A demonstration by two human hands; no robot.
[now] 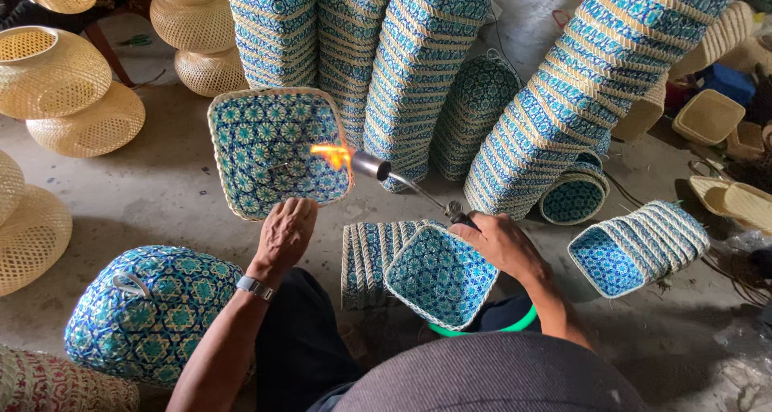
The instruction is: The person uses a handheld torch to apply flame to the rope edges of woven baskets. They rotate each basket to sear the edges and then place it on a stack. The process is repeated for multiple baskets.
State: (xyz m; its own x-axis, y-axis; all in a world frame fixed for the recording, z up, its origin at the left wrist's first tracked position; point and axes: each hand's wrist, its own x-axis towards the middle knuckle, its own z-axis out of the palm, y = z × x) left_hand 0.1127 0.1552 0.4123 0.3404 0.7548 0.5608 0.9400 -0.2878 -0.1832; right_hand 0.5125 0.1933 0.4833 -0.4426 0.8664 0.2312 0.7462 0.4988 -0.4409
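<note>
Left hand (285, 233) grips blue woven tray (277, 151); right hand (503, 241) clutches torch (410, 185). Flame (331, 155) on tray's rim could scorch weave if held long.

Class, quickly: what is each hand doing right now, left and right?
Left hand: closed on the lower edge of the square blue patterned basket, holding it up.
Right hand: closed on the gas torch, its flame at the basket.

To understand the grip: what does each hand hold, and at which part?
Left hand holds the square blue-patterned basket at its lower rim. Right hand holds the gas torch at its rear handle end.
</note>
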